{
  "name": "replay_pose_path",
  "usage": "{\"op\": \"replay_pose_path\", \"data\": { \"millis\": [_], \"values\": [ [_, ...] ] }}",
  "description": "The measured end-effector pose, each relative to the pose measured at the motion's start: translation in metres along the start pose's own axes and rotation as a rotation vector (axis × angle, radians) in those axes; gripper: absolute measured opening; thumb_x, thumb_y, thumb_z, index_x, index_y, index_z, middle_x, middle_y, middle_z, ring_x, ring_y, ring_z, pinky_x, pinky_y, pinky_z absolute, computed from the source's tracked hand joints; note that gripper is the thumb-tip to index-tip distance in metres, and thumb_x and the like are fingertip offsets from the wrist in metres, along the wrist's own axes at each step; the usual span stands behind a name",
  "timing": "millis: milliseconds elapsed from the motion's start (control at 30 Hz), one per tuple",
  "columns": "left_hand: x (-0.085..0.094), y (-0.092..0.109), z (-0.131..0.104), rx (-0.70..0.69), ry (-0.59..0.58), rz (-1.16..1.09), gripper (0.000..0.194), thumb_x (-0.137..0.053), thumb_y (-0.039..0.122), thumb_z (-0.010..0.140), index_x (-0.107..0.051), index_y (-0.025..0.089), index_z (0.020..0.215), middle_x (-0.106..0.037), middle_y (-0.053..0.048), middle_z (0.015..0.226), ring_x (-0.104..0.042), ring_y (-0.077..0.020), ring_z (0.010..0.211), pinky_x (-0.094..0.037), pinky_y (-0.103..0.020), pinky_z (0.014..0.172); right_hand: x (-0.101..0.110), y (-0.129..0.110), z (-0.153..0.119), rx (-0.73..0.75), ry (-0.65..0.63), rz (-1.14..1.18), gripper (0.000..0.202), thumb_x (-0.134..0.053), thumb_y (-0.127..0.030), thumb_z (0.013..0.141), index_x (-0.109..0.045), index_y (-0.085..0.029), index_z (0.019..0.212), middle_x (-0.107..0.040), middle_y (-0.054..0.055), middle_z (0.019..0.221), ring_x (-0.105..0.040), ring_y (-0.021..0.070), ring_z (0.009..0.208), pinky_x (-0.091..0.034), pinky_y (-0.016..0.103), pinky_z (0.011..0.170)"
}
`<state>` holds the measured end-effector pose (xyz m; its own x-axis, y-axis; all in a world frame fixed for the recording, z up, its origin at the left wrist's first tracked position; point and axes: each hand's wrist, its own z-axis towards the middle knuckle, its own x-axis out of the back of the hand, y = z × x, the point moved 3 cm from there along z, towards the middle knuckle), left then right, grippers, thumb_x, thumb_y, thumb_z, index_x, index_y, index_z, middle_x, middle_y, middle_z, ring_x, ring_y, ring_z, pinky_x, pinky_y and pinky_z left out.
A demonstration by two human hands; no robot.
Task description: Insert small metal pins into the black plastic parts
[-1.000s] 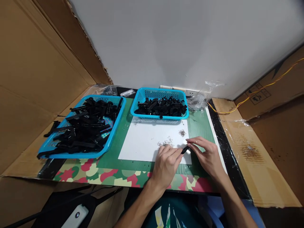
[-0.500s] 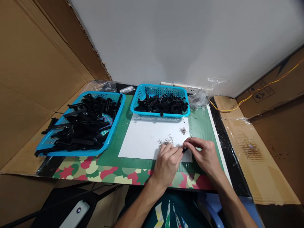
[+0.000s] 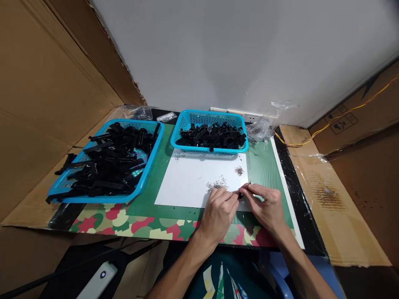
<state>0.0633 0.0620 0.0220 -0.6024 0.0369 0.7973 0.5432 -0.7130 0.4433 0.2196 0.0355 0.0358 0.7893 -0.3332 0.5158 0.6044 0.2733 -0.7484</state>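
Observation:
My left hand (image 3: 220,204) is closed, its thumb and fingers pinching a small black part (image 3: 241,196) over the right edge of the white sheet. Close against it, my right hand (image 3: 266,203) is closed too, fingertips meeting at the same black part. A thin dark pointed piece (image 3: 248,185) sticks up from the right fingertips; its kind is too small to make out. Just beyond my left knuckles lies a heap of tiny bent metal wire pieces (image 3: 220,182). A smaller brownish heap of tiny pieces (image 3: 239,170) sits farther back.
A blue basket of small black parts (image 3: 173,143) stands behind the white sheet (image 3: 181,182). On the left, a larger blue basket (image 3: 146,174) overflows with long black pieces. Cardboard walls (image 3: 46,83) flank the table. Clear plastic bags (image 3: 260,129) and a yellow cable (image 3: 293,144) lie at the back right.
My right hand has shifted slightly down, and the thin pointed piece at its fingertips sits a little lower. Both hands stay together at the black part; the heaps and baskets look unchanged.

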Motion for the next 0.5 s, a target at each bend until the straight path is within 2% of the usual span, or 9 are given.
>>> {"op": "replay_pose_path", "data": {
  "millis": [67,133,200,233,300,367,500],
  "values": [
    [0.002,0.0,0.0,0.021,0.028,-0.03,0.011,-0.064,0.013,0.101,-0.073,0.017,0.107,-0.077,-0.004,0.091,-0.063,-0.0228,0.085,-0.042,-0.038,0.076,0.001,0.004,-0.002,-0.116,0.032,0.081,0.015,-0.069,-0.026,0.099,-0.079,-0.021,0.089,-0.081,0.005,0.086,-0.077,0.0202,0.074,-0.059,0.029,0.071],
    [0.005,0.0,0.0,0.062,0.075,-0.085,0.014,-0.067,0.016,0.1,-0.073,0.019,0.114,-0.079,-0.004,0.099,-0.066,-0.0232,0.091,-0.044,-0.038,0.081,0.005,0.011,0.0,-0.238,0.132,0.173,0.017,-0.069,-0.032,0.099,-0.077,-0.02,0.091,-0.081,0.005,0.087,-0.076,0.0204,0.077,-0.059,0.03,0.076],
    [0.009,0.0,-0.001,0.116,0.133,-0.147,0.017,-0.069,0.019,0.1,-0.072,0.02,0.117,-0.079,-0.004,0.104,-0.068,-0.0226,0.096,-0.045,-0.038,0.085,0.013,0.021,0.008,-0.313,0.241,0.231,0.021,-0.065,-0.038,0.101,-0.076,-0.019,0.1,-0.079,0.005,0.085,-0.074,0.0205,0.078,-0.057,0.031,0.078],
    [0.011,0.0,-0.001,0.135,0.16,-0.172,0.017,-0.07,0.019,0.1,-0.072,0.021,0.117,-0.079,-0.004,0.106,-0.069,-0.0221,0.097,-0.045,-0.037,0.085,0.016,0.027,0.015,-0.328,0.232,0.228,0.025,-0.062,-0.04,0.102,-0.075,-0.019,0.104,-0.077,0.004,0.083,-0.072,0.0207,0.078,-0.056,0.031,0.077],
    [0.018,0.0,0.0,0.141,0.209,-0.195,0.016,-0.07,0.018,0.1,-0.072,0.021,0.115,-0.079,-0.004,0.106,-0.069,-0.0209,0.098,-0.045,-0.036,0.085,0.019,0.039,0.031,-0.341,0.096,0.149,0.032,-0.055,-0.043,0.103,-0.074,-0.017,0.105,-0.071,0.003,0.075,-0.066,0.0203,0.072,-0.049,0.031,0.069],
    [0.029,-0.003,0.006,0.119,0.261,-0.185,0.015,-0.07,0.019,0.1,-0.072,0.021,0.115,-0.079,-0.003,0.105,-0.07,-0.0203,0.097,-0.045,-0.035,0.084,0.018,0.051,0.048,-0.325,-0.095,0.043,0.034,-0.052,-0.043,0.101,-0.075,-0.018,0.099,-0.067,0.002,0.071,-0.058,0.0193,0.065,-0.042,0.031,0.063],
    [0.061,-0.022,0.034,0.104,0.391,-0.078,0.015,-0.072,0.023,0.099,-0.074,0.022,0.114,-0.08,-0.004,0.106,-0.07,-0.0216,0.093,-0.045,-0.036,0.083,0.012,0.067,0.067,-0.269,-0.265,-0.065,0.031,-0.055,-0.042,0.095,-0.074,-0.018,0.093,-0.064,0.001,0.069,-0.052,0.0188,0.062,-0.038,0.031,0.063]
  ]
}}
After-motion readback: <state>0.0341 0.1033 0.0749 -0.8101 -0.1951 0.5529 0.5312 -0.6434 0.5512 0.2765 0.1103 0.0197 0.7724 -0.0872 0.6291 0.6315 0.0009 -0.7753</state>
